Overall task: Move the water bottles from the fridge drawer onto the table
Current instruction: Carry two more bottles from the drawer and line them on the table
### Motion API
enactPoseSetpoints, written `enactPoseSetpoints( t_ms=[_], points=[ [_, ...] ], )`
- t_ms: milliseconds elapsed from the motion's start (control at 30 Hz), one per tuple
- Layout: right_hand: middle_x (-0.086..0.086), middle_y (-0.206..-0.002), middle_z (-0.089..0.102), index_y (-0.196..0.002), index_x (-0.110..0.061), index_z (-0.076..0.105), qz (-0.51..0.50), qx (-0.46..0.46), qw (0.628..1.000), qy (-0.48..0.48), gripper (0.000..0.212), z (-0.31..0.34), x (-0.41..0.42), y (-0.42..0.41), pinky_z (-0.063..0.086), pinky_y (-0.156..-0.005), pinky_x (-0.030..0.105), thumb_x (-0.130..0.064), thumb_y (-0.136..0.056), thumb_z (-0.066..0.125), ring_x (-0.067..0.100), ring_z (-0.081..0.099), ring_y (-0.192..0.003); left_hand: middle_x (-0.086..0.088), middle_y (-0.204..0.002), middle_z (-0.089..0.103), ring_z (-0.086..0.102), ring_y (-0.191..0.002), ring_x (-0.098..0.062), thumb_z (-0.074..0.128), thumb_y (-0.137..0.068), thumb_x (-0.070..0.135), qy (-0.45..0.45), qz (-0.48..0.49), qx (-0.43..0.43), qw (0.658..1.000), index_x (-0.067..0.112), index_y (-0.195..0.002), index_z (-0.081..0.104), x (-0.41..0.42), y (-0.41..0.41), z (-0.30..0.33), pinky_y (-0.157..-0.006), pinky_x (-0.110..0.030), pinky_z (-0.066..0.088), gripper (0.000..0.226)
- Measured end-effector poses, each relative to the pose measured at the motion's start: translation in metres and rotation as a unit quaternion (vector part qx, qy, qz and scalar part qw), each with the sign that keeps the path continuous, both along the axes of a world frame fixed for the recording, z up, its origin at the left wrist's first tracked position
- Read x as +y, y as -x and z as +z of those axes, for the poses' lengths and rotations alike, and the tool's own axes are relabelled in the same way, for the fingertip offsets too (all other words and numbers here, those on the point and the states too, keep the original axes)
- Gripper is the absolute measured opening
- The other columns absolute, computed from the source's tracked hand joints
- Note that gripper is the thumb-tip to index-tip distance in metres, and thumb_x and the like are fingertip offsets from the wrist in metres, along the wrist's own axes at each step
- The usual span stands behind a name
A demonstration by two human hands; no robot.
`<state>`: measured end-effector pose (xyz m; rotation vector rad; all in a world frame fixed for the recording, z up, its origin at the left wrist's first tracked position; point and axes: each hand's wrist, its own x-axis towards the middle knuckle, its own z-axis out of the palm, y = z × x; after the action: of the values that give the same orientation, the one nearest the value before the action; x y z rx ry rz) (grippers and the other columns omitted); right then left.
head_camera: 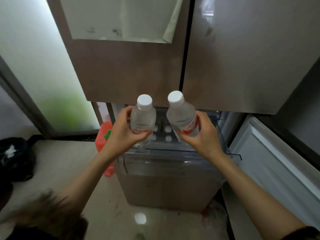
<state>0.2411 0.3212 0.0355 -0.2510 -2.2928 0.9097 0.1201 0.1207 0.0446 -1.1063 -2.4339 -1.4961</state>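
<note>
Left hand (125, 131) gripping 1 water bottle (142, 118); right hand (201, 134) gripping second bottle (182, 116). Both held upright above open fridge drawer (173, 160), where about 4 blurred white caps (168, 134) remain.

Two water bottles (143, 118) (183, 115) were held, one per hand, and four white caps (168, 129) showed in the one open drawer (173, 158).

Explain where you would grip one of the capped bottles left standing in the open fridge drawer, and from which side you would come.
Both hands already hold bottles. The remaining bottles stand upright in the open drawer, showing only white caps from above. Probably best to come straight down from above, close the fingers around the neck just under the cap, then lift vertically clear of the drawer walls.
</note>
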Motion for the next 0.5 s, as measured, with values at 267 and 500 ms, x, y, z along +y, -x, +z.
enactPoseSetpoints(
  t_ms=[267, 500],
  points=[
    [-0.016, -0.101, 0.056, -0.113, -0.026, 0.045, 0.158, -0.002, 0.971, 0.176, 0.051, 0.049, -0.100, 0.007, 0.046, -0.075, 0.011, -0.029, -0.072, 0.076, -0.001, 0.057, -0.093, 0.008, -0.106, 0.057, 0.059, -0.092, -0.001, 0.077, -0.070, 0.021, -0.147, 0.185, -0.101, 0.966, 0.020, -0.118, 0.044, -0.109, -0.054, 0.037, -0.069, -0.009, 0.050, 0.058],
    [-0.019, -0.093, 0.054, -0.110, -0.022, 0.049, 0.310, -0.083, 0.932, 0.166, 0.040, 0.041, -0.242, 0.020, 0.043, -0.072, 0.013, -0.025, -0.077, 0.072, -0.003, 0.054, -0.086, 0.004, -0.108, 0.064, 0.063, -0.096, -0.009, 0.079, -0.065, 0.031, -0.163, 0.345, -0.114, 0.917, 0.016, -0.120, 0.051, -0.263, -0.105, 0.027, -0.083, -0.025, 0.051, 0.063]
  ],
)
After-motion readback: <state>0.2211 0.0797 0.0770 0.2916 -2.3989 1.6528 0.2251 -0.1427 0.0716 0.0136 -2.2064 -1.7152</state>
